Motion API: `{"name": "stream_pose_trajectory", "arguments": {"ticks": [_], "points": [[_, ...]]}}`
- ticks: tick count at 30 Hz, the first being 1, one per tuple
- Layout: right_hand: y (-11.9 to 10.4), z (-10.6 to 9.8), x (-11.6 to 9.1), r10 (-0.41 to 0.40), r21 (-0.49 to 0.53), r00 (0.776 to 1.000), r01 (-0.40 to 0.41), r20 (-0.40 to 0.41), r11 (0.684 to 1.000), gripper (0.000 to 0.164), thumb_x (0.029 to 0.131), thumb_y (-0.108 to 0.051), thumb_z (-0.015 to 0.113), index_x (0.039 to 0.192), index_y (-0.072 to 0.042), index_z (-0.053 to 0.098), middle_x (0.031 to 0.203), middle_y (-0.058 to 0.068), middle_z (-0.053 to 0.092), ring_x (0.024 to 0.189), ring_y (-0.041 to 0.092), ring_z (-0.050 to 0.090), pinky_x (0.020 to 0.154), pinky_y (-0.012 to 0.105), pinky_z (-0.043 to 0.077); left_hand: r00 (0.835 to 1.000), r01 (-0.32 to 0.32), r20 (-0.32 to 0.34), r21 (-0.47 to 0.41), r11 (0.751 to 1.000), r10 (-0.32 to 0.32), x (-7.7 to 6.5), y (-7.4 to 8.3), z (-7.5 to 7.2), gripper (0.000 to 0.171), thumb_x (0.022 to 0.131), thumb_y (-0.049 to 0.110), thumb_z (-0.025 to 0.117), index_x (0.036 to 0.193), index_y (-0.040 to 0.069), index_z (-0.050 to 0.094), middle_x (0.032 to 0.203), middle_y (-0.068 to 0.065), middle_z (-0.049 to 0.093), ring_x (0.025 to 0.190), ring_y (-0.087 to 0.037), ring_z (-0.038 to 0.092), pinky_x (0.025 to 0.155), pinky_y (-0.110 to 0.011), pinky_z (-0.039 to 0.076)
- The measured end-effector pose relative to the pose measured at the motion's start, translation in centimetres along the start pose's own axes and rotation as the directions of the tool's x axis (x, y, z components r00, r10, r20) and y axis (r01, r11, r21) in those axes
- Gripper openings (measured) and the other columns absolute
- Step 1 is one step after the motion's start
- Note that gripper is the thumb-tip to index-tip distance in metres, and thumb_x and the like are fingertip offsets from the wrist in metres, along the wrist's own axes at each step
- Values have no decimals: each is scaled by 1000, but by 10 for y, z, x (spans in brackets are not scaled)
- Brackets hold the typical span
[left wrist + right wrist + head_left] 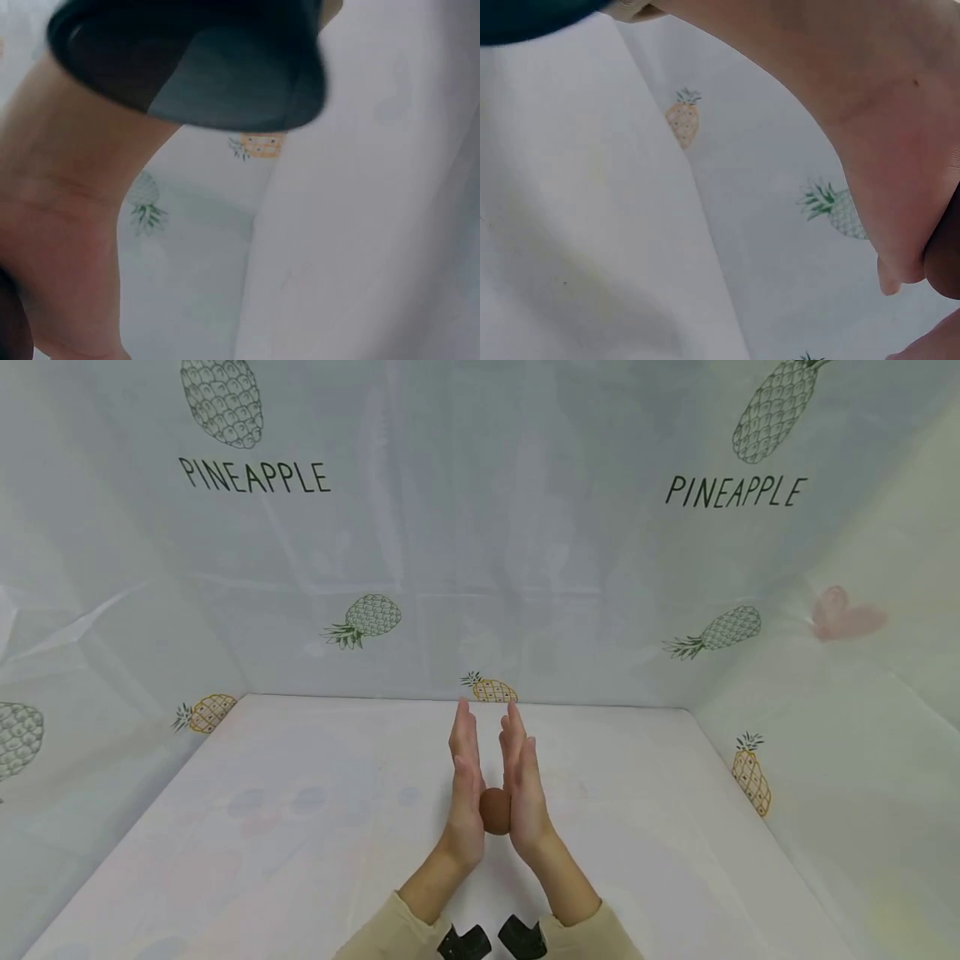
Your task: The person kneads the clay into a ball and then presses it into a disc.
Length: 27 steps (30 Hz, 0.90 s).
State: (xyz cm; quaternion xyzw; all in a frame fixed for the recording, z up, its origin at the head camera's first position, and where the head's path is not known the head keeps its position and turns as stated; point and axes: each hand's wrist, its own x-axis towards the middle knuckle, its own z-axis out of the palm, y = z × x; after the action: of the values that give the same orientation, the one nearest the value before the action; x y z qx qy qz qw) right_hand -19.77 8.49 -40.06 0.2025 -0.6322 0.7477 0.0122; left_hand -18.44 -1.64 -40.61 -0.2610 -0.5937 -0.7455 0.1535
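A smooth brown ball (495, 811) is held between two upright palms, above the white table. My left hand (465, 802) presses it from the left with straight fingers pointing up and away. From the other side my right hand (527, 797) presses it with its palm, fingers likewise straight. The fingertips of the two hands stand apart, leaving a gap above the ball. In the right wrist view, part of the ball (945, 259) shows beside the heel of a hand. The left wrist view catches only a dark sliver of the ball (13, 326) at its lower left edge.
The white table (300, 860) spreads out under both hands. Behind it and along its sides hangs a pale sheet (510, 543) printed with pineapples and lettering. Dark wrist camera mounts (465, 942) sit by the beige sleeves (397, 931).
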Motion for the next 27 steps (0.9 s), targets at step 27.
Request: {"name": "stream_pose_trajectory", "arguments": {"ticks": [27], "points": [[-15,12,-8,-71,-6,996,71,60,997,63,112,-58,3,171,-37,-2,177,-11,-1,165,22,-5,126,63,-11,982,142,-152,194,971,-113,11,-16,-22,64,113,49,20,172,31,3,177,11,-5,164,-19,-5,127,-66,8]]}}
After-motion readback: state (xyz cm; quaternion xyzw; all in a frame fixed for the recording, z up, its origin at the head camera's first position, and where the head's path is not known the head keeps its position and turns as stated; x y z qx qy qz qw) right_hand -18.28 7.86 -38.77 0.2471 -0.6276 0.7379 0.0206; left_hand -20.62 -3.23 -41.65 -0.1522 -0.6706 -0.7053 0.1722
